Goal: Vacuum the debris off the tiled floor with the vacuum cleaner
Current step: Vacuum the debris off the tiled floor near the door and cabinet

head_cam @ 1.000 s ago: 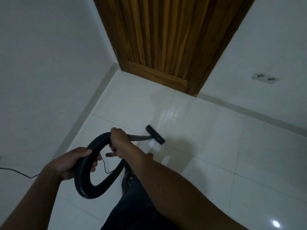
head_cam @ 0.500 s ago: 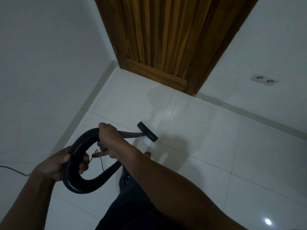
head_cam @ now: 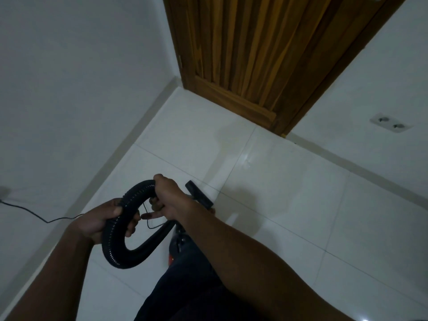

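A black ribbed vacuum hose (head_cam: 115, 242) curves in a loop in front of me. My left hand (head_cam: 102, 218) grips the hose on the loop's left side. My right hand (head_cam: 169, 198) grips the hose's upper end where the wand begins, its little finger sticking out. The black floor nozzle (head_cam: 199, 194) rests on the white tiled floor (head_cam: 289, 193) just beyond my right hand. Part of the vacuum's body with a red spot (head_cam: 171, 259) shows below my right forearm, mostly hidden. No debris is visible on the tiles.
A wooden door (head_cam: 243, 54) stands shut at the far corner. White walls close in on the left and right, with a double socket (head_cam: 391, 122) low on the right wall. A thin black cable (head_cam: 34, 213) runs along the floor at the left. My dark trouser leg fills the bottom centre.
The nozzle and both hands have drawn back toward me and slightly left across the tiles. The grip on the hose is unchanged.
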The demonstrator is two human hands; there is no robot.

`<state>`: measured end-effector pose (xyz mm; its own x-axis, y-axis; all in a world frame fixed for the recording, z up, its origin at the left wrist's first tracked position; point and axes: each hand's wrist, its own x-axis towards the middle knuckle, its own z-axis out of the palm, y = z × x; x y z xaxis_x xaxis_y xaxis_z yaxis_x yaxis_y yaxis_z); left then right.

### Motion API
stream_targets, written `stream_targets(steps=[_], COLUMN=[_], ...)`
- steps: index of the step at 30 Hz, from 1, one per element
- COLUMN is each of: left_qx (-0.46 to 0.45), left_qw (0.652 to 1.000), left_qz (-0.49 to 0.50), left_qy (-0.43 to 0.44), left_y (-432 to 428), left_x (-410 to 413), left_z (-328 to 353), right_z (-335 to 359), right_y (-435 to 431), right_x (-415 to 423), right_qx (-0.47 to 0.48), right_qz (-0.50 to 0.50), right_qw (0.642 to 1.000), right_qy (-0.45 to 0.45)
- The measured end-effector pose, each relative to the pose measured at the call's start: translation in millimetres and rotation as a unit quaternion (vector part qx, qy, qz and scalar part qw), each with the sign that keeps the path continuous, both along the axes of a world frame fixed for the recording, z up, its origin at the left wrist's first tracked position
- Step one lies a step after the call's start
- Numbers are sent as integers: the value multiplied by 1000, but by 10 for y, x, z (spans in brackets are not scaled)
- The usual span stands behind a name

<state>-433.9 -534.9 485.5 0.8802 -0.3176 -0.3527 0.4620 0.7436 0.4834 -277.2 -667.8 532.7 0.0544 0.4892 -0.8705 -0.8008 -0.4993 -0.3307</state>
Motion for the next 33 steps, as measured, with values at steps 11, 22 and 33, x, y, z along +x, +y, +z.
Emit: stream_targets(steps=[11,22,33], left_qx=[114,231,234], left_qw=[987,945,949], left_qz=[-36,-7,-83], left_qy=[109,231,195], left_y=[-57,-639,-702], left_x=[-244,451,657], left_z=[96,228,308], right_z=[-268,-394,-347], right_y=[-88,-442,-801], right_x=[-427,179,123], right_qx=[-16,-67,-46], right_qz=[-33,-90,-205], right_qw=[997,987,977], right_qy=[-65,-113,-39])
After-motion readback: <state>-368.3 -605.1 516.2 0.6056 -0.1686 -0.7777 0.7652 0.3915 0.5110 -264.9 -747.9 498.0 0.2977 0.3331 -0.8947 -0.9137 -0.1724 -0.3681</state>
